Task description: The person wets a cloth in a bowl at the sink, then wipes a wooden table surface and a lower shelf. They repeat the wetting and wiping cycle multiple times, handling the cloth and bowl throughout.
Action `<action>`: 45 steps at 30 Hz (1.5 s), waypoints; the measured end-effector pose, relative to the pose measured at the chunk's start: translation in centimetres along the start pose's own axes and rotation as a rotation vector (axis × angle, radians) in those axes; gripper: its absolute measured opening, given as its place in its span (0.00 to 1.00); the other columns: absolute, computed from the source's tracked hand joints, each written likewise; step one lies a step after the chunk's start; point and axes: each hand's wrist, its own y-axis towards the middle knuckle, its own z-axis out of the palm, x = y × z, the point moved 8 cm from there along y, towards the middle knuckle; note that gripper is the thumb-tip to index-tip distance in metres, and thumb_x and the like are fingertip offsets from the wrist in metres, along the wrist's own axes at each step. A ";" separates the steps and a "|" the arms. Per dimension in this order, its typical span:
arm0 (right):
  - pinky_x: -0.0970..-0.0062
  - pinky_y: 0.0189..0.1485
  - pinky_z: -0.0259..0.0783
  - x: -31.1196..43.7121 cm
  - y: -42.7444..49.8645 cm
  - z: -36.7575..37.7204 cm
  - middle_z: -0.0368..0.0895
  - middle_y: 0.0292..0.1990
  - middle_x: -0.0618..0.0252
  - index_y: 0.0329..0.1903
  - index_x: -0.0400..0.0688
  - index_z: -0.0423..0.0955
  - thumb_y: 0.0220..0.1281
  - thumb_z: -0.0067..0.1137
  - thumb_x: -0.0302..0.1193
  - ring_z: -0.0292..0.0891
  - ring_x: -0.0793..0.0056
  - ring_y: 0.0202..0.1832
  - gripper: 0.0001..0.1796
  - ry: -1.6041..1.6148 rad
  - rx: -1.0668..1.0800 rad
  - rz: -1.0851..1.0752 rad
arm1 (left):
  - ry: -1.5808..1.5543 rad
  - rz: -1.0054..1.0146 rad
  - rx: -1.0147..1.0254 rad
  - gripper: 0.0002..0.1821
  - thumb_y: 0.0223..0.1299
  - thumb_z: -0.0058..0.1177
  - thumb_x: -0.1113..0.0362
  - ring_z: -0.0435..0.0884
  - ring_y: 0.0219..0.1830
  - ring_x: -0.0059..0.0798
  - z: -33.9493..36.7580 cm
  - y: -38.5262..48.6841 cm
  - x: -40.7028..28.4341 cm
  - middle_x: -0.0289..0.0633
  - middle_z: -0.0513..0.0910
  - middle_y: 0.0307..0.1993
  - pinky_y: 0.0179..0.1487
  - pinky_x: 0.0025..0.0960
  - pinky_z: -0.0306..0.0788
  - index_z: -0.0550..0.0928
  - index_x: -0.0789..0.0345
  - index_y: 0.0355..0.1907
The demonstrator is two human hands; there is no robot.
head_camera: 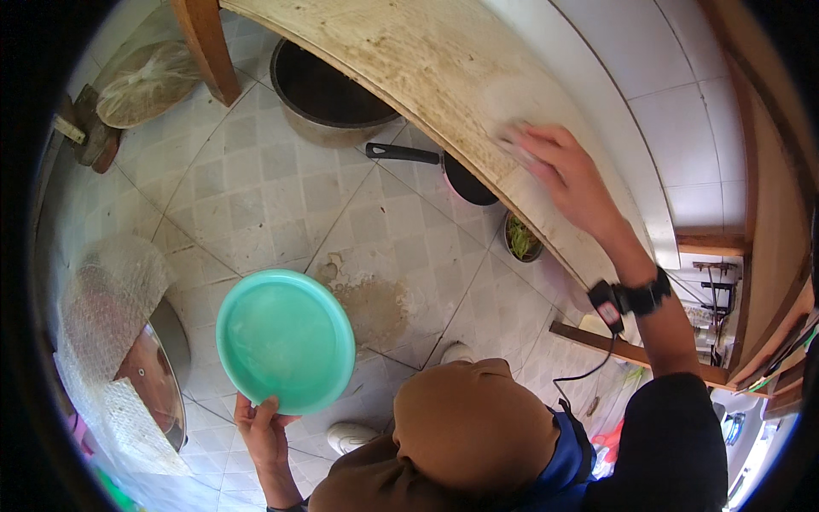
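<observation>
My left hand [263, 432] grips the near rim of a mint-green round plastic basin [286, 342], thumb on the edge, and holds it above the tiled floor. Only a smooth green inside shows in it. Over at the upper right, my right hand [563, 176] reaches onto a stained, cream-coloured board [409, 57] that looks like a counter or shelf top. Its fingers are bent and motion-blurred near the surface. Something pale and grey shows at the fingertips, too smeared to name or to tell whether it is held. A black strap with a small cabled device circles that wrist.
Partly under the board stand a large dark-inside pot [333, 89], a black-handled pan [470, 179] and a small container of green vegetables [523, 238]. Bubble wrap [109, 320] and a glass-lidded pot [144, 377] are at left. A wooden leg [208, 54] supports the board.
</observation>
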 end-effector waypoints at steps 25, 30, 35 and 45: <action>0.69 0.68 0.62 -0.6 -7.2 1.6 0.68 0.65 0.51 0.59 0.40 0.73 0.70 0.48 0.27 0.64 0.56 0.68 0.17 0.053 -0.179 0.233 | 0.050 0.057 0.078 0.20 0.57 0.47 0.79 0.86 0.31 0.32 2.1 0.2 -0.5 0.47 0.83 0.39 0.29 0.31 0.86 0.73 0.73 0.55; 0.63 0.65 0.65 -9.0 -29.4 -2.5 0.66 0.65 0.48 0.62 0.38 0.69 0.70 0.47 0.27 0.66 0.52 0.65 0.20 -0.195 -0.238 0.659 | 0.041 0.034 0.104 0.21 0.57 0.48 0.79 0.87 0.32 0.33 2.5 -0.3 -0.9 0.47 0.84 0.40 0.30 0.32 0.86 0.73 0.72 0.55; 0.61 0.68 0.56 -17.4 -21.1 -3.2 0.65 0.62 0.42 0.51 0.32 0.71 0.74 0.37 0.43 0.60 0.50 0.64 0.25 0.216 -0.407 1.076 | 0.062 0.032 0.125 0.21 0.57 0.49 0.79 0.87 0.32 0.33 3.9 0.8 -1.9 0.47 0.83 0.40 0.30 0.32 0.87 0.73 0.72 0.56; 0.61 0.75 0.44 -18.6 -31.6 -1.6 0.52 0.73 0.47 0.70 0.35 0.57 0.75 0.40 0.36 0.47 0.55 0.75 0.27 -0.312 -0.018 0.613 | 0.109 0.071 0.111 0.21 0.57 0.46 0.79 0.86 0.30 0.33 6.2 0.5 -5.6 0.48 0.83 0.39 0.29 0.32 0.86 0.73 0.73 0.56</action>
